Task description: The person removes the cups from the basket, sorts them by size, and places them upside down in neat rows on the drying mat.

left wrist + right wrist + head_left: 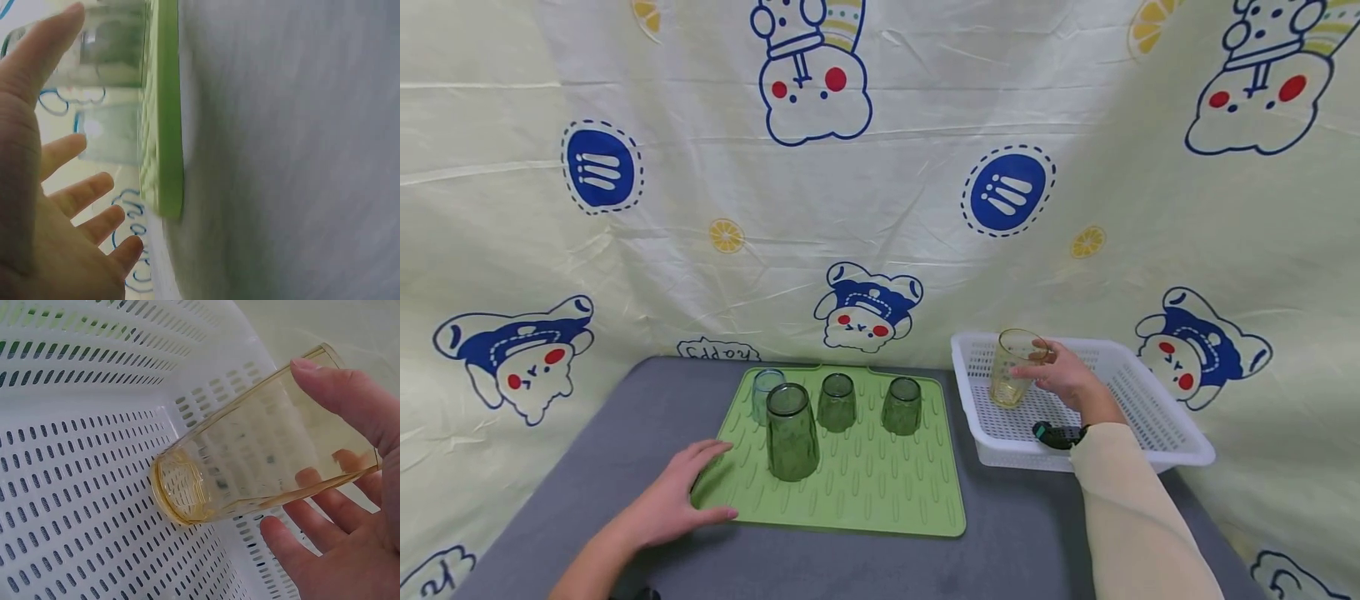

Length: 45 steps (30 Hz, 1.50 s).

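Observation:
My right hand grips a tall amber-tinted drinking glass by its upper part, thumb on one side and fingers on the other. The glass stands inside a white perforated basket; in the right wrist view its base is right at the slotted floor. My left hand has its fingers spread beside the left edge of a green ridged mat and holds nothing. Nearest to it on the mat is a large green glass, upside down. Behind that stands a small bluish glass.
Two short green glasses, one mid-mat and one further right, stand towards the mat's back. The basket sits just right of the mat on the grey tabletop. A printed curtain hangs behind the table.

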{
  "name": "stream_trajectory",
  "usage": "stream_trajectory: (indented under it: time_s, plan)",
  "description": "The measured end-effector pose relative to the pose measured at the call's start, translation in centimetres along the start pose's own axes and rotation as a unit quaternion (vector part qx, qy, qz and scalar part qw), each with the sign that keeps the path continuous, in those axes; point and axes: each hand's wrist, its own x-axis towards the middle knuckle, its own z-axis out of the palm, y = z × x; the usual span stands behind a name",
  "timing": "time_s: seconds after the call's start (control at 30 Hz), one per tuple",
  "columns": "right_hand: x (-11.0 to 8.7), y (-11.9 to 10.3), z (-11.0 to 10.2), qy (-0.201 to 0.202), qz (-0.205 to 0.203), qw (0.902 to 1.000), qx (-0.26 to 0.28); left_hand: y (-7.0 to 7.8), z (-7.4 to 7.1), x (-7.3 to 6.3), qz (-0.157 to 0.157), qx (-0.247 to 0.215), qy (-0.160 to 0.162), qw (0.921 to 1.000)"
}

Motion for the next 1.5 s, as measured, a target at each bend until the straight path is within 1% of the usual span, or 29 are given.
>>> stream_trajectory:
  time_s: [0.17, 0.47, 0.63, 0.73, 0.87, 0.97, 1.07, 1.13, 1.23, 1.3, 1.37, 1.5]
  plan:
    - [0.2, 0.2, 0.0, 0.0, 0.0, 1.0, -0.01, 1.4, 1.0, -0.5, 0.017, -0.017, 0.035, 0.9991]
    - [0.5, 0.5, -0.4, 0.004, -0.009, 0.9995, -0.029, 3.6, 2.7, -1.0, 0.047, -0.012, 0.1, 0.9938]
    - [0.2, 0.5, -0.7, 0.011, -0.012, 0.9995, -0.028, 4.9, 3.4, -1.1, 0.068, -0.021, 0.113, 0.9911]
    - [-0.2, 0.2, -0.8, 0.019, -0.019, 0.9994, -0.024, 5.5, 3.6, -1.1, 0.074, -0.041, 0.106, 0.9908]
    - [-0.7, -0.3, -0.9, 0.024, -0.036, 0.9988, -0.024, 6.4, 4.0, -0.8, 0.076, -0.094, 0.086, 0.9889]
    - [-1.0, -0.7, -0.9, 0.025, -0.041, 0.9985, -0.026, 7.0, 4.5, -0.5, 0.089, -0.136, 0.077, 0.9837]
    - [-1.3, -1.0, -0.9, 0.025, -0.046, 0.9981, -0.034, 7.7, 5.1, -0.1, 0.102, -0.159, 0.075, 0.9792]
    - [-1.6, -1.2, -0.8, 0.025, -0.05, 0.9977, -0.039, 8.1, 5.5, 0.1, 0.105, -0.171, 0.072, 0.977]
    - [-2.0, -1.6, -0.7, 0.023, -0.062, 0.9966, -0.048, 8.6, 6.2, 0.5, 0.103, -0.19, 0.063, 0.9743]
    - [-2.4, -1.9, -0.5, 0.023, -0.069, 0.9958, -0.055, 9.0, 6.6, 0.8, 0.097, -0.21, 0.051, 0.9715]
    - [-2.8, -2.2, -0.3, 0.023, -0.076, 0.9946, -0.066, 9.4, 7.0, 1.1, 0.095, -0.228, 0.042, 0.968]
    - [-3.8, -2.7, 0.1, 0.02, -0.09, 0.9931, -0.072, 10.3, 7.6, 1.8, 0.089, -0.269, 0.025, 0.9586]
